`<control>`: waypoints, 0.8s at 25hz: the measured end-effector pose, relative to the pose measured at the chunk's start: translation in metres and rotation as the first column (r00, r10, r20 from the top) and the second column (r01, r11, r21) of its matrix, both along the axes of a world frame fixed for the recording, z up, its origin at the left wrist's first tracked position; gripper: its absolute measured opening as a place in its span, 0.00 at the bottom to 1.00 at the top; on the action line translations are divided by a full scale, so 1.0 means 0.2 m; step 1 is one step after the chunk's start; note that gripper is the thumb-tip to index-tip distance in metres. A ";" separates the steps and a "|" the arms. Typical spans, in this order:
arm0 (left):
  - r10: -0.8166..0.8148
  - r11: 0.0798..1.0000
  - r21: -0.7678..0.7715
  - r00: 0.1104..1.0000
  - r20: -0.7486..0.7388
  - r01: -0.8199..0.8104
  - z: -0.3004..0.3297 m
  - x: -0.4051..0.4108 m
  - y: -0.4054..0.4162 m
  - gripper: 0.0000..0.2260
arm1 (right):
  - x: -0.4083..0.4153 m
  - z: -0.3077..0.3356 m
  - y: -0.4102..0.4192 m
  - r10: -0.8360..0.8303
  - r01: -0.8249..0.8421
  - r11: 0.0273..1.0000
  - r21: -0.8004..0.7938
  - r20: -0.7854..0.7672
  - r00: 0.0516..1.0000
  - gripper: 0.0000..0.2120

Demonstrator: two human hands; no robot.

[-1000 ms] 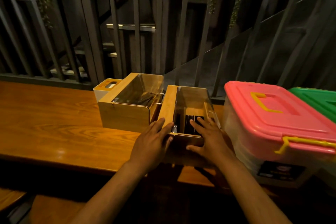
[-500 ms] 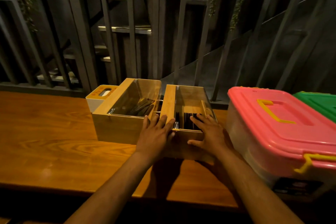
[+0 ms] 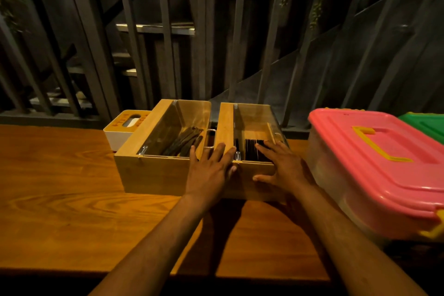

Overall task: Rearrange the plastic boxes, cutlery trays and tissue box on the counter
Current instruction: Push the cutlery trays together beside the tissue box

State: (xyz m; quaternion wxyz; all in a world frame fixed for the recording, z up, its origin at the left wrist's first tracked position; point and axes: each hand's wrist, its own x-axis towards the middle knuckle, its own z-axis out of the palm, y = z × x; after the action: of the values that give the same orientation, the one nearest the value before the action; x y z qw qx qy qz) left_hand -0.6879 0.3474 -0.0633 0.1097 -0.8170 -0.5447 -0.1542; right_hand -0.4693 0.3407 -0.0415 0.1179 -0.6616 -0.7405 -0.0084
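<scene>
Two wooden cutlery trays with clear lids stand side by side on the counter (image 3: 60,199). The left cutlery tray (image 3: 149,175) holds dark cutlery. On the right cutlery tray (image 3: 225,122), which holds dark sticks, both my hands rest at the near end. My left hand (image 3: 211,168) lies over its left rail, fingers spread. My right hand (image 3: 283,166) has its fingers over the lid and its thumb on the front wall. A white tissue box (image 3: 115,134) with a yellow top stands behind the left tray. To the right is a pink-lidded plastic box (image 3: 374,158), with a green-lidded plastic box (image 3: 427,125) behind it.
Dark slatted railings and a stairway rise right behind the counter's far edge. The pink-lidded box stands close to the right tray's right side. Bare wooden counter stretches to the left and in front of the trays.
The right cutlery tray has slid away from me under both hands, and its front now lines up with the left tray. My view has shifted closer to the counter.
</scene>
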 end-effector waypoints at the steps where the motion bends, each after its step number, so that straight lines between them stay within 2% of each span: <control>1: 0.000 1.000 -0.003 1.000 0.004 0.000 0.00 0.00 0.00 0.24 | 0.00 0.00 -0.01 -0.006 0.006 1.000 -0.010 0.002 1.000 0.42; 5: -0.010 1.000 -0.009 1.000 -0.002 0.010 0.01 0.00 -0.02 0.24 | -0.03 0.03 -0.04 -0.071 0.075 0.996 -0.039 0.090 0.993 0.43; 8: 0.012 0.996 -0.090 1.000 -0.006 -0.012 0.06 0.02 -0.05 0.25 | -0.10 0.03 -0.10 -0.152 0.159 0.986 -0.047 0.133 0.979 0.42; 10: 0.042 0.987 -0.157 0.999 0.025 -0.038 0.10 0.03 -0.09 0.25 | -0.14 0.05 -0.18 -0.167 0.172 0.983 -0.065 0.075 0.983 0.39; 13: 0.001 0.994 -0.109 0.990 0.139 0.015 0.18 0.06 -0.20 0.23 | -0.11 0.17 -0.38 -0.077 0.072 0.996 -0.056 -0.088 0.993 0.29; 15: -0.064 0.997 -0.038 0.973 0.221 0.074 0.24 0.10 -0.30 0.22 | -0.04 0.30 -0.54 0.001 0.011 0.999 0.053 -0.217 0.976 0.23; 17: -0.131 0.991 0.013 0.946 0.296 0.133 0.32 0.17 -0.40 0.21 | 0.08 0.44 -0.69 0.038 0.033 0.975 0.220 -0.310 0.950 0.19; 20: -0.222 0.973 0.031 0.894 0.389 0.228 0.43 0.37 -0.57 0.20 | 0.36 0.60 -0.90 -0.008 0.138 0.902 0.409 -0.303 0.953 0.18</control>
State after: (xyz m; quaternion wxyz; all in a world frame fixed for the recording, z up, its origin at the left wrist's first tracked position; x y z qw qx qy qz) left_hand -0.6146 0.2326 0.0221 -0.0257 -0.8282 -0.4585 -0.3211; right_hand -0.3969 0.1615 0.0788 0.3678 -0.6413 -0.6691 -0.0759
